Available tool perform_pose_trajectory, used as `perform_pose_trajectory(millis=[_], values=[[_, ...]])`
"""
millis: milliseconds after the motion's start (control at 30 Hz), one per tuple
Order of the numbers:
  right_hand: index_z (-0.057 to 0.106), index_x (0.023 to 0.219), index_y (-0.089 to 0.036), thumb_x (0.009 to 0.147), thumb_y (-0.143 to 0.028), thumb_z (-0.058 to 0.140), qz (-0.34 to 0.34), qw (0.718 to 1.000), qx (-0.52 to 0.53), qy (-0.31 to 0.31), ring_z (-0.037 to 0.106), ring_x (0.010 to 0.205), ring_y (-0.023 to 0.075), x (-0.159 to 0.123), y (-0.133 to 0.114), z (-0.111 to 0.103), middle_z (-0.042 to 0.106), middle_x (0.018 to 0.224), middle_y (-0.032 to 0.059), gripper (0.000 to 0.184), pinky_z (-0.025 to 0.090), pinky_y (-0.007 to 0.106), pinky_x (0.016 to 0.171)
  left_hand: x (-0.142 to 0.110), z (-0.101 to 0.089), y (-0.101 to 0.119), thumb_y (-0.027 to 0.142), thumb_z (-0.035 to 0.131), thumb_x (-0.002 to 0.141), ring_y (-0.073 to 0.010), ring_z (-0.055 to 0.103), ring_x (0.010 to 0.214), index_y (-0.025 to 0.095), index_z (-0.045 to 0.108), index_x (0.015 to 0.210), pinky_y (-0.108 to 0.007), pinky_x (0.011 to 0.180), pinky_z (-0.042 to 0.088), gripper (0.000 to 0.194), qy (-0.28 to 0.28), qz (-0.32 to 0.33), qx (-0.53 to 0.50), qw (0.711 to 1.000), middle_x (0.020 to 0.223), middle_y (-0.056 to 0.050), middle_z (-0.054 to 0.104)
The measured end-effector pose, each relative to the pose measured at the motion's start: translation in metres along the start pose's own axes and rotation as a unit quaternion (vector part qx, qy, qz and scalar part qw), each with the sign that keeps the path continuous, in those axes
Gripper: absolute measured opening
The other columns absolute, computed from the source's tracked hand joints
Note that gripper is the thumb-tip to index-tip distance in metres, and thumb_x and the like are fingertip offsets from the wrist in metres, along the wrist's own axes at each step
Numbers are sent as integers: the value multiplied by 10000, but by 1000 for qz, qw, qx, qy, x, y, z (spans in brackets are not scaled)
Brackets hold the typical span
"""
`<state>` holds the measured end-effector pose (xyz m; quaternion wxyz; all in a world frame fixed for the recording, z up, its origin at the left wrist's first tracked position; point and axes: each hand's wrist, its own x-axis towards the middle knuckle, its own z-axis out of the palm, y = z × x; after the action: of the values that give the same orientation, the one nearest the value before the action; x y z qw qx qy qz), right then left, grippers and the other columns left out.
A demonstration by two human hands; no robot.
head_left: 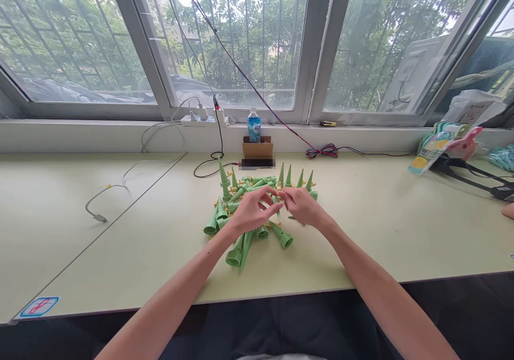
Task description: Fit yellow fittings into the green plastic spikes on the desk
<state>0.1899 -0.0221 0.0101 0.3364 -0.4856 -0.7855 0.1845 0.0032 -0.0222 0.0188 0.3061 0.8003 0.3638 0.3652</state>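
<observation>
My left hand point(256, 209) is over a pile of green plastic watering spikes point(244, 246) with small yellow valves. Its thumb and forefinger curve apart, tips close to my right hand. My right hand point(302, 205) is closed in a pinch; what its fingertips hold is mostly hidden. A bit of yellow shows just above them, and a green spike point(277, 210) points down between the two hands. Behind them, several spikes point(288, 175) stand upright with tips up. More lie on their sides, some with threaded open ends facing me.
Behind the pile, a blue-labelled bottle point(254, 126) stands at a small cardboard box point(257, 149). A coiled cable point(322, 151) lies to the right, a white cable point(100, 218) to the left. Black straps point(469, 178) and a pink item point(466, 143) sit far right, near another person's hand point(508, 210).
</observation>
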Motion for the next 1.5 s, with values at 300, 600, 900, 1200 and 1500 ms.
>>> perform_pose_trajectory(millis=[300,600,900,1200,1500], values=[[376,629,-203,953,-268,364,6,1000,4,-3,341,509,106,0,-1,0,435,549,-29,331,258,251,516,0,0,0,440,620,845,-172,672,773,199,633,1030,-301,695,592,304,-6,6,8,1000,850,-37,695],[438,610,-194,959,-267,374,11,1000,12,5,441,516,112,0,0,-1,535,557,-1,363,300,245,522,0,0,0,437,631,833,-180,680,783,201,629,1041,-309,699,595,315,-11,4,-1,1000,871,-44,700],[544,643,-180,972,-305,393,14,999,39,22,517,511,124,2,1,-2,595,522,4,383,383,240,557,-2,2,-2,449,673,808,-178,687,792,195,602,1104,-319,731,595,397,-23,-3,-22,999,920,-59,685],[537,581,-181,988,-417,392,10,998,42,47,543,513,134,3,0,0,604,490,17,493,413,248,599,-1,5,-3,431,708,772,-206,678,879,202,613,1097,-342,753,600,409,7,33,13,999,945,-64,686],[500,548,-193,988,-433,386,11,998,40,51,574,541,147,3,-1,0,602,477,24,514,417,250,615,-1,6,-4,425,708,775,-179,666,822,203,587,1063,-325,732,593,383,10,37,33,999,894,-38,675]])
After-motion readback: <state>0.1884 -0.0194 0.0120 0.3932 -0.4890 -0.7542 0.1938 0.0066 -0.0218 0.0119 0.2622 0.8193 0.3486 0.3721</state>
